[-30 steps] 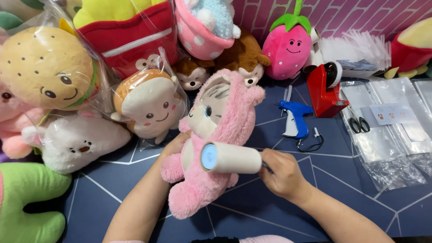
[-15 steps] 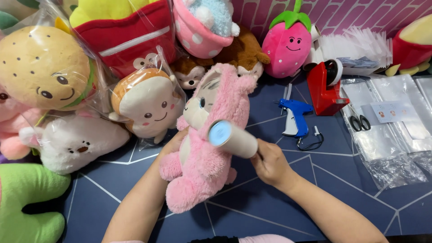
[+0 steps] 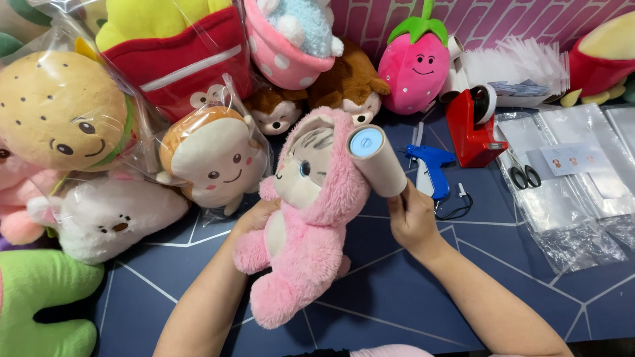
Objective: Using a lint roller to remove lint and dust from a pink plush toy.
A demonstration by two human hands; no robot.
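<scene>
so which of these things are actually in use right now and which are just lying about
In use:
- pink plush toy, propped by the left hand
- lint roller, held against the toy's hood by the right hand

Lying about:
- blue tagging gun
- red tape dispenser
- scissors
- clear plastic bags
- strawberry plush
- bagged toast plush

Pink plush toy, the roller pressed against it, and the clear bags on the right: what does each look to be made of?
Pink plush toy: long-pile synthetic fur by its shaggy, matte surface; the face is a smoother cream fabric. Roller, held in the right hand: apparently off-white paper sheets, probably adhesive, with a blue plastic-looking end cap. Clear bags: thin glossy plastic film, see-through, wrinkled and glinting.
</scene>
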